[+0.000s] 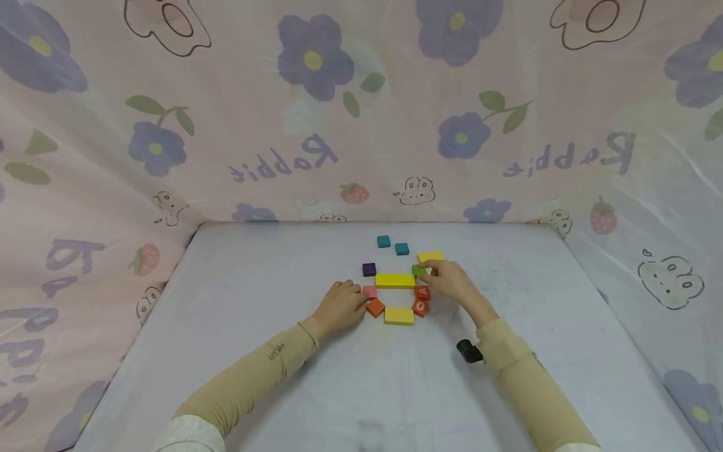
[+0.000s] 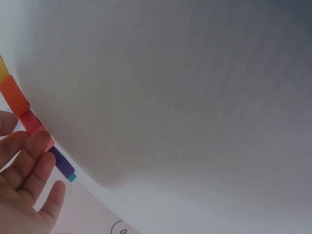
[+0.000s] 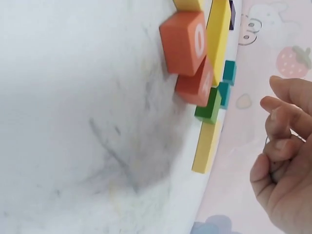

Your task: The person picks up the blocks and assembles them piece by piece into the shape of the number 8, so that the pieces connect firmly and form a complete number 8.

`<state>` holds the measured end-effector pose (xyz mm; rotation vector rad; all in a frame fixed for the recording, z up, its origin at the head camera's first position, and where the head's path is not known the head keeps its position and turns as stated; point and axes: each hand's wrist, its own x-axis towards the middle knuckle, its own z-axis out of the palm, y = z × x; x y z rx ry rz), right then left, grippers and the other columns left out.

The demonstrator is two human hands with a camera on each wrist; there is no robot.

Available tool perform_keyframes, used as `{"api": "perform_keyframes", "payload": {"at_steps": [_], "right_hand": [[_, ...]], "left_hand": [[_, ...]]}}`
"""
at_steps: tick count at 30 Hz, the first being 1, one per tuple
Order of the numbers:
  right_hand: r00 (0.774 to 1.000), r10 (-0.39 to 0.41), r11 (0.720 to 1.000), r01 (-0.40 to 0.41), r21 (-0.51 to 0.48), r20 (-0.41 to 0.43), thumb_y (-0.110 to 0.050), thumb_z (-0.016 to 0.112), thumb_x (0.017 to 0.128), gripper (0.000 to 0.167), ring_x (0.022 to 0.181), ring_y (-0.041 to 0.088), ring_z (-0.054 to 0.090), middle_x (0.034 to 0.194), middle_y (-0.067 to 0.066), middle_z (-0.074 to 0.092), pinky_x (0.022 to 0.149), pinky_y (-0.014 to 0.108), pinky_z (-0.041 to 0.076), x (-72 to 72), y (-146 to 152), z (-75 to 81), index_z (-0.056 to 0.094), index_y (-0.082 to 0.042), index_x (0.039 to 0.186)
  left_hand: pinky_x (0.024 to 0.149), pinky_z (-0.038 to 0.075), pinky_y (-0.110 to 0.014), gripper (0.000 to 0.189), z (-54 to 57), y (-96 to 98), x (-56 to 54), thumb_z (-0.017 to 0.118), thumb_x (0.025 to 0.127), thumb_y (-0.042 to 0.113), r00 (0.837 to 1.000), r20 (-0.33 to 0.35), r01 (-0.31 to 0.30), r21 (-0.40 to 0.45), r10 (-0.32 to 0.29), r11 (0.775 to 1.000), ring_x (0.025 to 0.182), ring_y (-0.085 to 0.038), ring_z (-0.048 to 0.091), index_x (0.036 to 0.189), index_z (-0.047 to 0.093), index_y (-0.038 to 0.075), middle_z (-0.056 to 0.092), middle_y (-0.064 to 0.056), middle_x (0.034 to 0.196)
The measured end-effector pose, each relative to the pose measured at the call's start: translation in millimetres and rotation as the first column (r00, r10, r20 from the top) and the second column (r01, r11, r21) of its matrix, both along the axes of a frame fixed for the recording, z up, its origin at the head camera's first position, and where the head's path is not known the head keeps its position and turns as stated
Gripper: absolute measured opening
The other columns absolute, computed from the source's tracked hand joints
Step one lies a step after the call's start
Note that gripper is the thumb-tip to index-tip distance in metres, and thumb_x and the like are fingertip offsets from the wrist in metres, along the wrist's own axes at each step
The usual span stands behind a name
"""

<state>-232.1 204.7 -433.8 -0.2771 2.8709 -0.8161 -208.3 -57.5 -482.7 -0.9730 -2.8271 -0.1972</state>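
Note:
In the head view, my left hand [image 1: 340, 307] is beside a pink block [image 1: 369, 292], its fingertips touching or nearly touching it. The left wrist view shows the fingers of the left hand [image 2: 27, 170] loosely extended and partly covering the pink block [image 2: 50, 143]. My right hand [image 1: 449, 279] hovers near a green block [image 1: 418, 270]. In the right wrist view, the right hand [image 3: 290, 146] has loosely bent fingers with nothing between them, apart from the green block [image 3: 209, 108]. A long yellow block [image 1: 395, 281] lies between the hands.
Orange blocks [image 1: 375, 307] and a shorter yellow block [image 1: 398, 316] curve along the near side, with two red-orange lettered blocks [image 1: 422, 292] on the right. Beyond lie a purple block [image 1: 369, 269], teal blocks [image 1: 384, 241] and another yellow block [image 1: 430, 257]. A black object [image 1: 469, 351] is by the right wrist.

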Motion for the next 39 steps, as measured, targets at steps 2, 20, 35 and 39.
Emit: {"api": "perform_keyframes", "payload": {"at_steps": [2,20,35,39], "right_hand": [[1.0,-0.021,1.0,0.021,-0.001,-0.008,-0.026,0.057,0.09,0.037,0.058,0.016,0.043,0.069,0.005,0.053,0.052,0.025,0.033,-5.1,3.6,-2.6,0.061,-0.005,0.121],[0.993,-0.093,0.996,0.092,0.014,0.07,-0.026,0.057,0.09,0.038,0.076,0.02,0.052,0.098,0.015,0.064,0.063,0.027,0.042,-37.6,7.5,-19.1,0.06,-0.005,0.122],[0.996,-0.084,0.993,0.081,0.088,0.041,-0.026,0.053,0.093,0.039,0.079,0.021,0.055,0.099,0.014,0.065,0.069,0.032,0.046,-60.2,-17.8,-22.9,0.055,-0.006,0.128],[0.996,-0.085,0.987,0.089,0.137,-0.036,-0.021,0.05,0.094,0.036,0.09,0.03,0.053,0.103,0.018,0.061,0.079,0.043,0.045,-62.5,-23.8,-25.4,0.057,-0.007,0.126]], "left_hand": [[0.082,0.047,-0.035,0.021,0.2,0.1,0.6,0.057,0.09,0.024,1.0,-0.002,0.002,0.0,-0.002,1.0,0.08,-0.017,0.052,0.101,0.071,0.012,0.064,-0.001,0.084],[0.08,0.047,-0.033,0.021,-1.9,-1.2,-0.6,0.056,0.091,0.025,1.0,-0.01,0.015,0.024,-0.015,1.0,0.08,-0.016,0.051,0.1,0.071,0.014,0.064,0.001,0.084],[0.081,0.047,-0.033,0.023,-3.4,-2.9,-1.2,0.053,0.093,0.026,1.0,-0.001,0.004,-0.002,-0.004,1.0,0.083,-0.016,0.053,0.104,0.07,0.015,0.066,0.002,0.089],[0.079,0.047,-0.033,0.022,-3.1,-2.7,-1.3,0.054,0.093,0.025,1.0,-0.003,0.012,0.012,-0.012,1.0,0.083,-0.016,0.053,0.104,0.07,0.015,0.067,0.001,0.09]]}}
